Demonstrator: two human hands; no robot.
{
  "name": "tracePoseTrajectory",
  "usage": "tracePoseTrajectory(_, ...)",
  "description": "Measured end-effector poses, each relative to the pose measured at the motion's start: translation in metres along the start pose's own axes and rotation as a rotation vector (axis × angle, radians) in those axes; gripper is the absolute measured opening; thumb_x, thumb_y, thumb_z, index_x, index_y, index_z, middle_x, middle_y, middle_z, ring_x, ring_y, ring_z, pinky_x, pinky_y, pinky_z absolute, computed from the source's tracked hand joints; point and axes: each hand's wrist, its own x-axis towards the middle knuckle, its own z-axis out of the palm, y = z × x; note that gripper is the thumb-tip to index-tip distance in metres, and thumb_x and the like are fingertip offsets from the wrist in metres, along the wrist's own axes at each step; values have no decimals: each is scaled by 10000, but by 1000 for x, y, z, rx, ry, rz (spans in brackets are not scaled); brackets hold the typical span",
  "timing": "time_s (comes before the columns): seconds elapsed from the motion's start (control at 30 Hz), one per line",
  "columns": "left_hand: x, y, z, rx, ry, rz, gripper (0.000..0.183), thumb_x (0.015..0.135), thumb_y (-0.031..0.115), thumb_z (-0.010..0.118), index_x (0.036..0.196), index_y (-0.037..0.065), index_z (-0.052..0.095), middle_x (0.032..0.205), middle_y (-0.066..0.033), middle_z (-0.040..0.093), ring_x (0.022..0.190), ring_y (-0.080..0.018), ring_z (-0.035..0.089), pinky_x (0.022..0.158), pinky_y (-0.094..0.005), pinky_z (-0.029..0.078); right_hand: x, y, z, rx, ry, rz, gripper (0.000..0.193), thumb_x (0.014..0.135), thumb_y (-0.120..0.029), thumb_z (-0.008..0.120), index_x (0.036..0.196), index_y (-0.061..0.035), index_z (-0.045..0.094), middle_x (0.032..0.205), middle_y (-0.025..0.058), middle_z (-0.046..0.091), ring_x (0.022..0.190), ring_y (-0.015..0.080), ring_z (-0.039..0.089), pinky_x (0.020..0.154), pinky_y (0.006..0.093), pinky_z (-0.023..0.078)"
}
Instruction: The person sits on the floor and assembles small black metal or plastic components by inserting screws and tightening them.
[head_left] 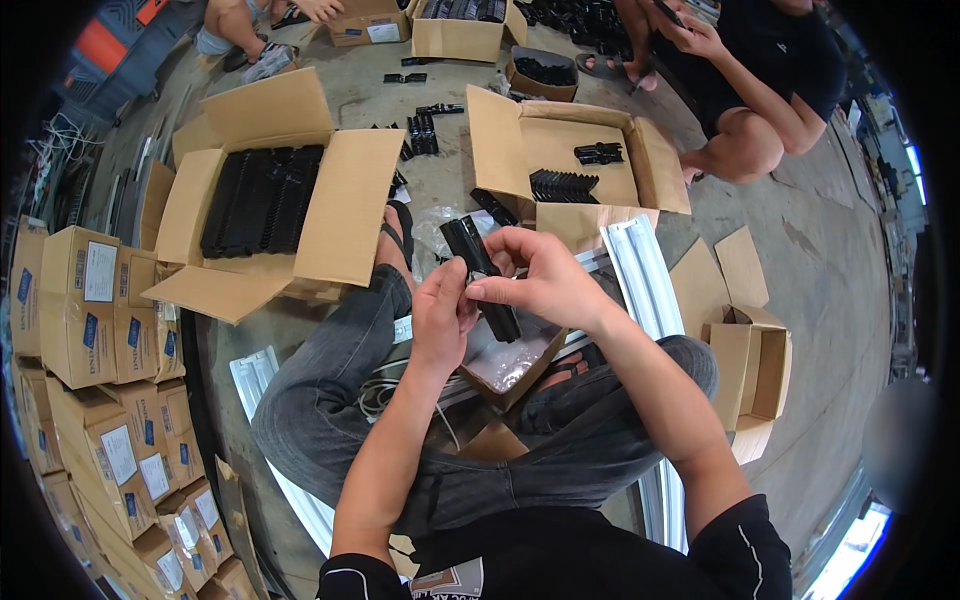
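Note:
Both my hands are closed on a long black bracket-like part [462, 240], held tilted above my lap. My left hand [440, 312] grips it from the left, thumb along its side. My right hand [545, 272] pinches it near the middle, with thumb and fingertips on it. Whether a small piece sits between the fingertips I cannot tell. Under the part, between my legs, stands a small carton [484, 392] with a clear plastic bag [515, 352] of small items, too indistinct to name. Another black part [492, 208] leans by the box beyond my hands.
At left, an open carton [350, 215] holds tightly packed black parts; ahead right, another carton [655, 150] holds several. Stacked cartons [85, 320] line the left. White metal rails [650, 280] lie beneath my legs. A person [760, 90] squats at right; another person's hand [320, 10] shows far off.

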Motion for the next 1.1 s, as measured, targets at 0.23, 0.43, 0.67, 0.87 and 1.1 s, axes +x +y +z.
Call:
tracePoseTrajectory(0.23, 0, 7, 2, -67, -46, -97, 246, 988, 331, 600, 887, 111, 562, 617, 70, 468, 431, -4, 397, 382, -158, 296, -4, -9, 1, -299, 94, -72, 478, 747, -249, 851, 1083, 20, 646, 674, 45, 608, 600, 94, 537, 579, 266, 458)
tracePoseTrajectory(0.43, -1, 19, 9, -78, -61, -97, 184, 984, 268, 615, 921, 104, 561, 640, 64, 515, 437, 2, 416, 384, -146, 309, -6, -16, -2, -279, 45, -25, 545, 745, -229, 864, 1168, 17, 624, 748, -5, 566, 704, 82, 517, 652, 262, 462)
tracePoseTrajectory(0.67, 0, 19, 6, 25, -28, -60, 166, 974, 230, 621, 1011, 69, 599, 664, 62, 550, 444, 11, 420, 391, -137, 312, -5, -8, -1, -275, 50, -50, 571, 742, -215, 867, 1185, 36, 606, 743, -8, 545, 706, 78, 508, 651, 257, 454)
tracePoseTrajectory(0.87, 1, 19, 4, 70, -6, 2, 177, 955, 210, 642, 1020, 48, 619, 693, 50, 577, 468, 4, 439, 405, -156, 311, -3, -10, 2, -267, 31, -28, 565, 746, -272, 852, 1178, 17, 629, 695, 33, 563, 619, 102, 512, 600, 274, 455)
tracePoseTrajectory(1.1, 3, 26, 1, 113, 53, 6, 186, 934, 206, 662, 994, 30, 648, 681, 56, 571, 473, 4, 434, 411, -168, 310, 2, -5, 1, -162, -95, -105, 667, 729, -200, 853, 1271, 40, 549, 769, 26, 536, 666, 92, 512, 606, 266, 454)
